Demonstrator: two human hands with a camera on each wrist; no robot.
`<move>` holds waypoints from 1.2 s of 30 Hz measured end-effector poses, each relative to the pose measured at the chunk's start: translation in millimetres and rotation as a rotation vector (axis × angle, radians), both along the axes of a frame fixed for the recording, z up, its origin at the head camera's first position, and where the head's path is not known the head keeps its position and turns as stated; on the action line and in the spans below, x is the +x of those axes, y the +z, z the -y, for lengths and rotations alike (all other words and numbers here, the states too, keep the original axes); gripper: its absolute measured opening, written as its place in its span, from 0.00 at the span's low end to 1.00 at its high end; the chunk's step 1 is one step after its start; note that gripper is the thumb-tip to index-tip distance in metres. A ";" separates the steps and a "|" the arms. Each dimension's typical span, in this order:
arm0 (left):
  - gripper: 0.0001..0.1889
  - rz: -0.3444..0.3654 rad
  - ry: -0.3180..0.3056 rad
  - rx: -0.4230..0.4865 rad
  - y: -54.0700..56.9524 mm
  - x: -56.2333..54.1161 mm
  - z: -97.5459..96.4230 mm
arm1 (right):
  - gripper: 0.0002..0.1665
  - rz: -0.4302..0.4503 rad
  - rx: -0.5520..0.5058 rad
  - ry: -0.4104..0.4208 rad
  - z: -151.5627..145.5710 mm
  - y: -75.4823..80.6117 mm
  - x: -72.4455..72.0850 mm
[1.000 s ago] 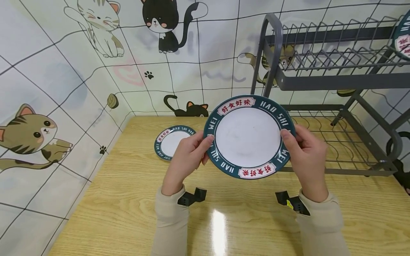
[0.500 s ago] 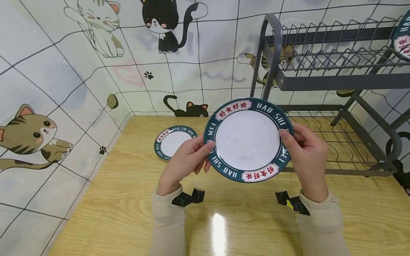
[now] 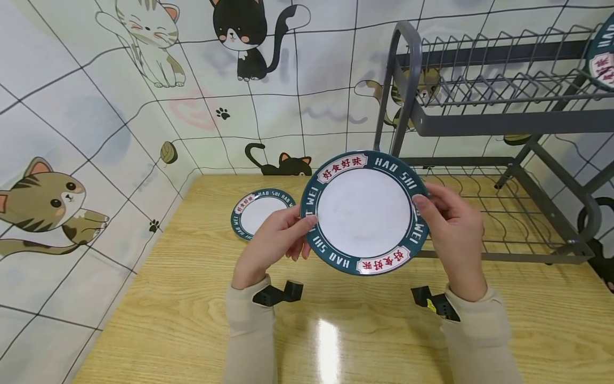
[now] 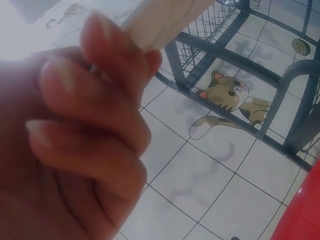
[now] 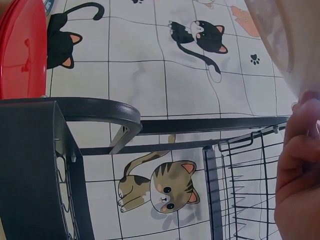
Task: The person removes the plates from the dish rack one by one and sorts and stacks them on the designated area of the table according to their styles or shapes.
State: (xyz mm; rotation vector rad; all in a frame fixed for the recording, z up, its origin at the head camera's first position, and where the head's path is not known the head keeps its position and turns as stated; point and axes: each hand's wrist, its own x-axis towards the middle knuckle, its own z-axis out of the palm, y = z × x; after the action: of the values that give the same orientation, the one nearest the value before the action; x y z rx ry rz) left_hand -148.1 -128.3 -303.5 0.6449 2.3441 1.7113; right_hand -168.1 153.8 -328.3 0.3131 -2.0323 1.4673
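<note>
A round plate (image 3: 364, 213) with a white centre and a dark green lettered rim is held up above the table, its face tilted toward the head camera. My left hand (image 3: 273, 240) pinches the rim on the left, thumb on the face. On the opposite side my right hand (image 3: 455, 234) grips the rim in the same way. Both wrist views catch a pale edge of the plate close up, beside the curled fingers of the left hand (image 4: 95, 130) and the right hand (image 5: 302, 170). A second matching plate (image 3: 259, 213) lies on the table, partly hidden behind my left hand.
A dark grey two-tier wire dish rack (image 3: 479, 125) stands at the right, with part of another green-rimmed plate (image 3: 602, 58) on its upper tier. Tiled walls with cat drawings border the wooden table (image 3: 182, 309). A red curved object (image 5: 22, 50) shows in the wrist views.
The held plate has shifted slightly left and down and turned a little counterclockwise. Both hands have moved with it, keeping their hold on the rim.
</note>
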 end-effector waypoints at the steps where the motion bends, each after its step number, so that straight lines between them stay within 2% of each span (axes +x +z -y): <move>1: 0.10 0.010 0.004 0.006 -1.1 -0.8 1.5 | 0.15 -0.005 -0.006 0.009 -0.9 -0.3 -0.3; 6: 0.11 0.020 0.025 0.053 -13.3 -8.5 10.8 | 0.14 -0.083 -0.079 0.065 -9.2 0.6 -2.8; 8: 0.12 0.019 0.047 0.074 -20.2 -12.6 15.1 | 0.15 -0.133 -0.161 0.087 -14.0 1.9 -3.3; 13: 0.15 0.019 0.118 0.107 -33.2 -19.8 25.0 | 0.16 -0.252 -0.317 0.031 -29.4 7.3 -2.6; 17: 0.17 0.022 0.153 0.141 -38.4 -22.2 33.7 | 0.16 -0.282 -0.275 -0.112 -45.2 9.2 -0.6; 25: 0.15 0.040 0.234 0.223 -45.8 -22.5 52.1 | 0.14 -0.311 -0.264 -0.204 -74.0 10.2 1.0; 29: 0.14 0.019 0.250 0.225 -41.9 -18.8 54.6 | 0.15 -0.292 -0.251 -0.239 -83.2 13.9 0.1; 33: 0.14 0.000 0.250 0.228 -37.4 -16.0 54.0 | 0.15 -0.224 -0.217 -0.303 -91.6 20.7 0.4; 36: 0.15 0.007 0.264 0.232 -41.8 -19.2 55.4 | 0.16 -0.199 -0.151 -0.343 -98.8 25.6 0.5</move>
State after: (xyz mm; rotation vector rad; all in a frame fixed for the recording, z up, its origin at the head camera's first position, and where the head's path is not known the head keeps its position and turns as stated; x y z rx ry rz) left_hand -167.3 -183.7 -345.4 0.3725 2.3323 2.1157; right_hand -167.6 252.6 -302.7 0.0411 -1.7072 1.3097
